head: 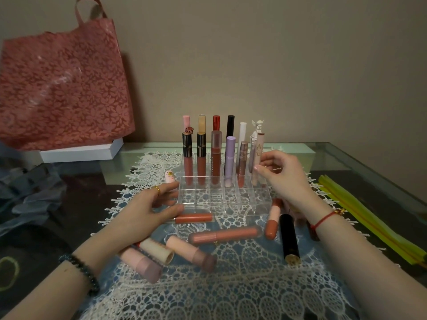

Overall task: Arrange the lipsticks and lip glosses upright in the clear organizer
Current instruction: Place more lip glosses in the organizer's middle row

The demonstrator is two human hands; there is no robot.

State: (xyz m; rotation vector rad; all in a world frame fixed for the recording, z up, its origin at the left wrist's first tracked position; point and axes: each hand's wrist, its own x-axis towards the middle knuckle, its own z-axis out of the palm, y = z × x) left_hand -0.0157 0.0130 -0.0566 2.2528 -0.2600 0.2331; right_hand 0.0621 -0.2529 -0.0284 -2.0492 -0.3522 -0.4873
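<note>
left grip (143, 209) at organizer (221, 204) left edge | right grip (284, 179) pinches pale tube (260, 146)

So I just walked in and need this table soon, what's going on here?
A person is sorting lip products into the clear organizer. The right hand pinches a pale pink tube, upright, at the right end of the nearer filled row. The left hand lies open by the organizer's left front corner. The two back rows hold upright tubes; the front compartments are empty. Several tubes, among them a coral gloss and a black tube, lie on the lace mat.
</note>
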